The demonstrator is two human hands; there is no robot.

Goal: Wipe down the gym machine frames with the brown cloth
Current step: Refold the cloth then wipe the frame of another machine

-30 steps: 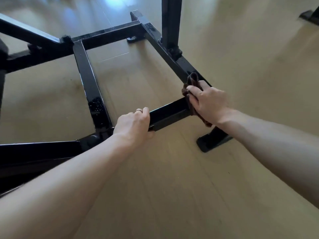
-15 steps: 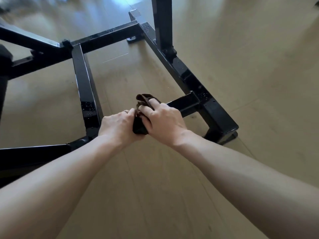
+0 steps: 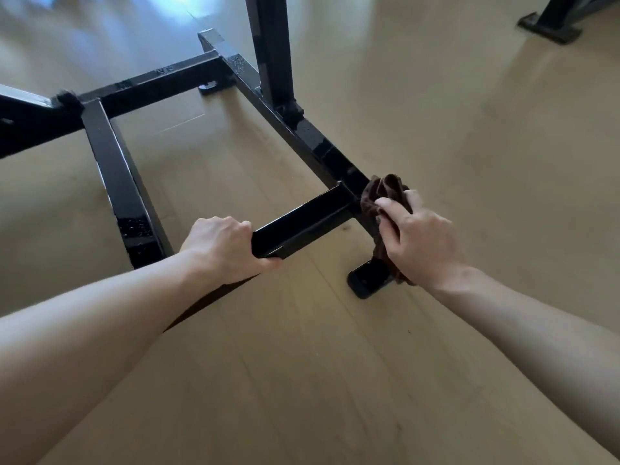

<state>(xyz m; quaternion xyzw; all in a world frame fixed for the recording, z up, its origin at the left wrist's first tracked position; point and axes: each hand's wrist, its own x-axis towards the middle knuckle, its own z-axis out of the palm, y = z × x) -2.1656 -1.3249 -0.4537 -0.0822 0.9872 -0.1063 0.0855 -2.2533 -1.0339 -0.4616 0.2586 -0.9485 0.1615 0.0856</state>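
A black steel machine frame (image 3: 117, 182) lies low on the wooden floor, built of square bars around an open rectangle. My left hand (image 3: 221, 246) grips the near crossbar (image 3: 302, 219) at its left part, fingers curled over the top. My right hand (image 3: 416, 236) holds the bunched brown cloth (image 3: 382, 196) against the corner where that crossbar meets the long right-hand bar (image 3: 312, 135). Part of the cloth hangs down behind my palm toward the frame's foot plate (image 3: 365, 283).
A black upright post (image 3: 271, 52) rises from the right-hand bar. A foot of another black machine (image 3: 550, 28) stands at the top right. Pale wooden floor (image 3: 469, 146) stretches to the right and in front of the frame.
My right hand has slid the cloth along the crossbar from beside my left hand out to the right corner. My left hand keeps its grip on the bar.
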